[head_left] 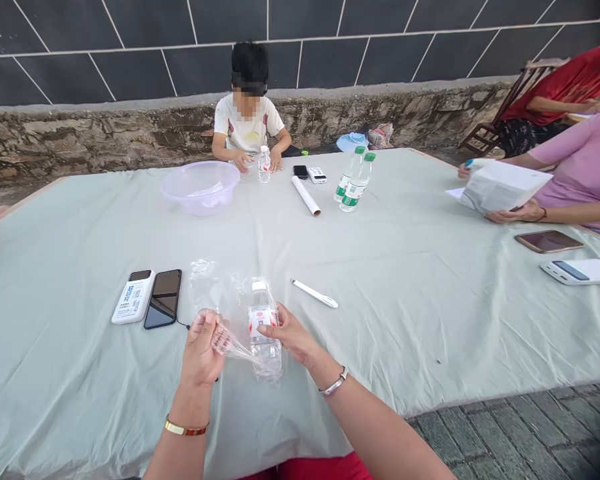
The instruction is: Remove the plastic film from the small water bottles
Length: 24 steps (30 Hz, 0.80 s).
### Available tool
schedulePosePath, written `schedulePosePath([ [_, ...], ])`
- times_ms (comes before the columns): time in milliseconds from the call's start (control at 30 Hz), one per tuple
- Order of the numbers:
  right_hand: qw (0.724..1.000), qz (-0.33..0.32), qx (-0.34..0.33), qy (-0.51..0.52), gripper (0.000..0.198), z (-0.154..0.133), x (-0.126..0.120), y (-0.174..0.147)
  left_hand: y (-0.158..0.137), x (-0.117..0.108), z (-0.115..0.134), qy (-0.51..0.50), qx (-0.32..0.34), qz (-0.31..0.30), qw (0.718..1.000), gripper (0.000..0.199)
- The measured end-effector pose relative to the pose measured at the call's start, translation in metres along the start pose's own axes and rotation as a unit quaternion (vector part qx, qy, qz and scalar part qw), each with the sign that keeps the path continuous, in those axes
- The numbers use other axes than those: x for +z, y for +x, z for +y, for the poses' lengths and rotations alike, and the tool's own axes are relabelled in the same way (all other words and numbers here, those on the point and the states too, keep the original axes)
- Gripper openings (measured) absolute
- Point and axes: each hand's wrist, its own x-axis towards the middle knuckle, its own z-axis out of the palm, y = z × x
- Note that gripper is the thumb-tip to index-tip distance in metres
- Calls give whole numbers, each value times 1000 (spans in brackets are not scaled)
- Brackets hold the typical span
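Grey-green cloth (380, 267) is covering the broad table, and across it a person in a patterned white top (245, 123) is sitting with both hands near another small bottle (265, 167). On the far left part of the cloth, a translucent purple basin (177, 190) is standing, while two green-capped bottles (354, 190) are standing close together farther right. Nearer, clear plastic film (230, 343) is spreading between the wearer's two hands and overlapping the label-banded bottle (265, 340); whether it is wrapping the bottle all round, I cannot tell. That bottle is lying between the hands, just left of the right hand (295, 333) and well nearer to it than to the left hand (203, 343). Its long axis is pointing away from the wearer, white cap at the far end, though whether its base is touching the cloth is unclear. The right forearm is slanting up from the lower right, and that hand is grasping the bottle from the side, thumb lying across the label. The left forearm is standing more upright, its hand pinching a gathered, creased part of the film between thumb and curled fingers. Left of that hand, a dark phone (163, 300) is lying beside a white power bank (134, 298); beyond the right hand, a slim white tool (314, 293) is resting slantwise.
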Motion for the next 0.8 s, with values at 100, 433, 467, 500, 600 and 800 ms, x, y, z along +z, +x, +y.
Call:
schedulePosePath([
  [100,989,87,10,-116,52,0,-6,8,11,-24,-7,51,-12,74,996,35],
  [433,849,113,36,-515,83,-22,0,22,28,-59,-13,24,-74,213,974,24],
  [467,837,116,29,-534,80,-24,-3,22,29,-61,-9,13,-78,206,975,24],
  [500,825,128,19,-550,75,-25,-6,21,29,-63,-5,7,-82,197,977,25],
  [600,787,183,-12,-590,54,-25,-12,15,26,-67,2,7,-89,165,982,31],
  [800,753,158,3,-638,88,-22,11,10,14,-57,9,49,-46,135,989,39],
])
